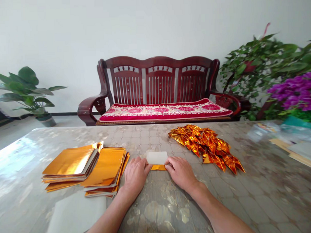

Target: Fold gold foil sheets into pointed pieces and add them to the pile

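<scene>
- Head view: your left hand (135, 175) and right hand (181, 174) rest on the table top (250, 198), fingers grasping both ends of a folded gold foil sheet (157, 158), white side up, pinning it flat.
- Gold foil stacks (105, 169) lie left, folded gold pieces (207, 147) right, leaving open room between them for your hands.

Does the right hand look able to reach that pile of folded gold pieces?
Probably yes: the right hand sits right beside the pile of folded gold pieces, with nothing between them, though it would first release the white paper.
</scene>
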`<state>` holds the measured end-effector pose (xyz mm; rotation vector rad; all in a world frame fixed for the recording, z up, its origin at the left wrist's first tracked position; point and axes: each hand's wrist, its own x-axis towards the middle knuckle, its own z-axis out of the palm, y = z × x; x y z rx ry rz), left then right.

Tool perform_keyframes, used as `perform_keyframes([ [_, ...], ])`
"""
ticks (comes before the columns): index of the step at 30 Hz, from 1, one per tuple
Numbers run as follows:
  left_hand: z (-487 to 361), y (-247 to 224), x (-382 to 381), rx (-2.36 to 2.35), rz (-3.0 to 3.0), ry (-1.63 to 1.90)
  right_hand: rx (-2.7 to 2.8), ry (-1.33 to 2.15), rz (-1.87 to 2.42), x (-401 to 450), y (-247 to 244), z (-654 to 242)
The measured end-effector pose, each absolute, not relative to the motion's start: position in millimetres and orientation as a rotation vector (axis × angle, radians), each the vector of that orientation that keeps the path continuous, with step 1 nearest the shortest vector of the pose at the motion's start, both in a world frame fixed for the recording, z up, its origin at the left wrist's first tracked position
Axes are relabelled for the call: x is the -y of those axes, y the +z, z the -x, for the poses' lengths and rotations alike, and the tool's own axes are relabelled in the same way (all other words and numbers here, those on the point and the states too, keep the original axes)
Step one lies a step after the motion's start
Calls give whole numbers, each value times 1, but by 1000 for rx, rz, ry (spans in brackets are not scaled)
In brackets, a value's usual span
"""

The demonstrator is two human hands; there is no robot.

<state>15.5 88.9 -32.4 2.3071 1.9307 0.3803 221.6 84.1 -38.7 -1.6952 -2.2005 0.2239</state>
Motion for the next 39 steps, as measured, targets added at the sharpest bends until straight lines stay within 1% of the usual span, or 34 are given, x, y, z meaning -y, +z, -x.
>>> perform_keyframes([
  [18,-20,-30,-86,-1964,-2308,297,2196,221,1734,-85,-36,-219],
  [24,-19,-29,-85,-1902,-2314,504,2204,233,1757,-85,-32,-218],
  [29,-19,-35,-85,-1665,-2443,620,2217,208,1784,-86,-29,-217],
  [33,-20,-35,-82,-1489,-2563,487,2212,181,1790,-87,-30,-215],
  [39,-27,-28,-70,-1500,-2745,178,2212,164,1802,-87,-30,-214],
])
